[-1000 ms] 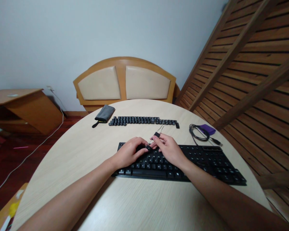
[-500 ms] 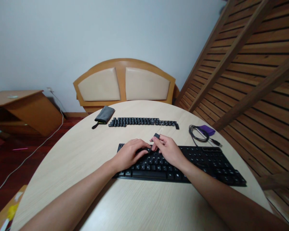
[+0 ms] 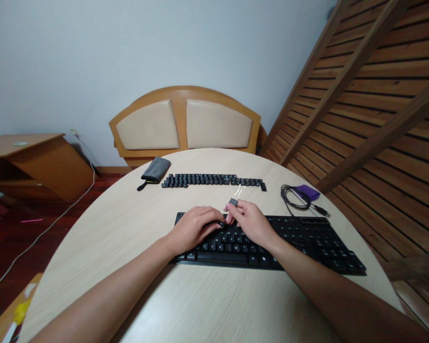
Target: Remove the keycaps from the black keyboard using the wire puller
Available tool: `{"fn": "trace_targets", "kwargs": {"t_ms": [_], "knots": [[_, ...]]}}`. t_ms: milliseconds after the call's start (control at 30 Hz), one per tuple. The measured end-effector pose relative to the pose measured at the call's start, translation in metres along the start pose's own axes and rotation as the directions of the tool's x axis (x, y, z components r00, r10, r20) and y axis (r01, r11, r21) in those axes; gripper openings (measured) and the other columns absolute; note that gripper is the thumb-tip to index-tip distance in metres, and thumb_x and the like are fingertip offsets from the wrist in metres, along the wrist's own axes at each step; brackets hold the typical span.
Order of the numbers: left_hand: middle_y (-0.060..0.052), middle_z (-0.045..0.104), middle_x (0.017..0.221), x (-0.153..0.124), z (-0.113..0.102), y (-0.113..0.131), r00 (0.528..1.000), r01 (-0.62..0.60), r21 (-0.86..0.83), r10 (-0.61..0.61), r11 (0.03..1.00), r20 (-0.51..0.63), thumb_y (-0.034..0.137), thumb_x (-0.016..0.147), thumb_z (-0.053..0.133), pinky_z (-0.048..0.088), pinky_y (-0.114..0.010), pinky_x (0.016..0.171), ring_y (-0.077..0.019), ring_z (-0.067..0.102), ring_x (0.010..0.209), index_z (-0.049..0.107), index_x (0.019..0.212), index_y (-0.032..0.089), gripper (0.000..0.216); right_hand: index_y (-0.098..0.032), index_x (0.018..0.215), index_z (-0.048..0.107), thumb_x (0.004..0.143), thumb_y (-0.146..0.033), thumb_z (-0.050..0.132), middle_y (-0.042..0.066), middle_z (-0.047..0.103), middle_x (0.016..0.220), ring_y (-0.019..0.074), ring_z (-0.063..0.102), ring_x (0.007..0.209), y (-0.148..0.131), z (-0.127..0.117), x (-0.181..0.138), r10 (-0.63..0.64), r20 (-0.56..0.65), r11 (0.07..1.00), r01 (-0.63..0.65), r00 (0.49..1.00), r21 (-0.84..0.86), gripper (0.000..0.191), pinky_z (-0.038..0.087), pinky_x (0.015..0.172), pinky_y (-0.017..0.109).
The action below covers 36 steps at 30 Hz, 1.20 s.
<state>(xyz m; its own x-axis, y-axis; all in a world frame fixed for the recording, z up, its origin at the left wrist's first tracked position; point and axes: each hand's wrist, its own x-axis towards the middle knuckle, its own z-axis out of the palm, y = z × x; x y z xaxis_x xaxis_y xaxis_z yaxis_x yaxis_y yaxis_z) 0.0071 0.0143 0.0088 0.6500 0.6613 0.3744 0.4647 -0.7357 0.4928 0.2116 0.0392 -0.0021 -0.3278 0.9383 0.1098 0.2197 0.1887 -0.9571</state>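
Observation:
A black keyboard (image 3: 232, 258) lies on the round table, partly covered by both hands. My right hand (image 3: 253, 222) pinches the dark handle of a wire keycap puller (image 3: 233, 202), its thin wire loops pointing up and away from me. Over the upper left of the keyboard, my left hand (image 3: 192, 229) has thumb and index finger closed around a black keycap (image 3: 221, 223); whether that cap is free of the board is hard to see. Beyond the hands, loose black keycaps (image 3: 203, 179) are laid out in rows.
A grey pouch (image 3: 156, 169) lies at the far left of the table (image 3: 117, 228). Toward the right, the coiled black USB cable (image 3: 293, 202) rests beside a purple cloth (image 3: 308, 192). A wooden slatted panel (image 3: 372, 119) borders the table's right side.
The puller has turned slightly in my right hand, and its wire loops show brighter and more clearly. My left hand stays nearly in place, fingers closed at the keycap.

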Motion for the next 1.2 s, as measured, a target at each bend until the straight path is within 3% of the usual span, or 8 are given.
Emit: {"fn": "trace_targets", "kwargs": {"t_ms": [133,233,300,433,567,733,867,1200], "knots": [[-0.008,0.064,0.119,0.000,0.002,-0.002,0.997,0.000,-0.066,-0.005,0.998,-0.076,0.021,0.099,0.051,0.047,-0.037,0.097,-0.0202,0.060,0.111,0.060,0.112,0.022,0.016,-0.015,0.082,0.061,0.090,-0.051,0.054,0.004,0.067,0.066,0.0170,0.065,0.064,0.001,0.000,0.000,0.002,-0.009,1.000,-0.002,1.000,-0.007,0.037,0.048,0.057,0.026],[-0.007,0.066,0.107,0.002,-0.002,-0.009,0.982,0.060,-0.087,-0.074,0.994,-0.173,0.022,0.097,0.054,0.051,-0.036,0.090,-0.0196,0.062,0.100,0.060,0.109,0.021,0.013,-0.016,0.081,0.061,0.092,-0.047,0.052,0.004,0.068,0.067,0.0165,0.065,0.064,0.000,0.000,0.000,-0.006,-0.018,1.000,0.006,1.000,-0.023,0.034,0.047,0.056,0.026],[-0.005,0.067,0.100,0.008,-0.011,-0.016,0.967,0.110,-0.047,-0.118,0.993,-0.227,0.022,0.096,0.056,0.052,-0.035,0.086,-0.0189,0.063,0.092,0.061,0.107,0.021,0.012,-0.016,0.080,0.061,0.093,-0.045,0.051,0.005,0.069,0.067,0.0164,0.065,0.063,0.000,0.000,0.000,-0.009,-0.021,0.999,0.008,1.000,-0.032,0.034,0.047,0.056,0.026],[-0.007,0.071,0.107,0.026,-0.037,-0.043,0.915,0.174,0.096,-0.125,0.980,-0.383,0.022,0.094,0.059,0.052,-0.036,0.086,-0.0196,0.065,0.090,0.063,0.114,0.020,0.020,-0.016,0.081,0.062,0.092,-0.045,0.052,0.004,0.069,0.067,0.0165,0.065,0.063,0.000,0.002,-0.001,-0.001,-0.024,0.999,0.000,1.000,-0.036,0.032,0.047,0.057,0.026],[-0.007,0.073,0.106,0.034,-0.049,-0.086,0.919,0.239,0.341,-0.099,0.909,-0.381,0.024,0.093,0.060,0.051,-0.038,0.091,-0.0235,0.066,0.098,0.068,0.109,0.021,0.019,-0.016,0.081,0.062,0.092,-0.044,0.053,0.004,0.069,0.067,0.0164,0.066,0.063,0.000,0.002,-0.001,0.000,-0.030,0.999,-0.001,1.000,-0.036,0.031,0.048,0.057,0.026],[-0.009,0.073,0.107,0.024,-0.036,-0.128,0.914,0.258,0.376,-0.100,0.890,-0.392,0.024,0.091,0.061,0.050,-0.042,0.095,-0.0262,0.063,0.105,0.072,0.105,0.021,0.018,-0.016,0.079,0.062,0.092,-0.044,0.053,0.004,0.069,0.067,0.0164,0.066,0.063,-0.001,0.002,-0.002,-0.005,-0.023,0.999,0.004,1.000,-0.038,0.032,0.048,0.060,0.027],[-0.007,0.070,0.116,0.019,-0.030,-0.139,0.931,0.234,0.404,-0.084,0.884,-0.355,0.024,0.089,0.064,0.044,-0.046,0.103,-0.0271,0.056,0.114,0.073,0.100,0.023,0.015,-0.016,0.080,0.062,0.093,-0.042,0.053,0.005,0.070,0.068,0.0165,0.066,0.064,0.000,0.002,-0.002,-0.003,-0.017,0.999,0.002,1.000,-0.049,0.030,0.048,0.059,0.026],[-0.009,0.064,0.120,0.012,-0.032,-0.146,0.923,0.294,0.443,-0.131,0.847,-0.362,0.025,0.085,0.067,0.043,-0.048,0.103,-0.0290,0.050,0.118,0.073,0.098,0.023,0.015,-0.017,0.077,0.061,0.092,-0.041,0.053,0.005,0.069,0.068,0.0164,0.065,0.065,0.002,0.002,-0.003,-0.019,0.000,0.999,0.019,1.000,-0.047,0.030,0.050,0.065,0.028]]}}
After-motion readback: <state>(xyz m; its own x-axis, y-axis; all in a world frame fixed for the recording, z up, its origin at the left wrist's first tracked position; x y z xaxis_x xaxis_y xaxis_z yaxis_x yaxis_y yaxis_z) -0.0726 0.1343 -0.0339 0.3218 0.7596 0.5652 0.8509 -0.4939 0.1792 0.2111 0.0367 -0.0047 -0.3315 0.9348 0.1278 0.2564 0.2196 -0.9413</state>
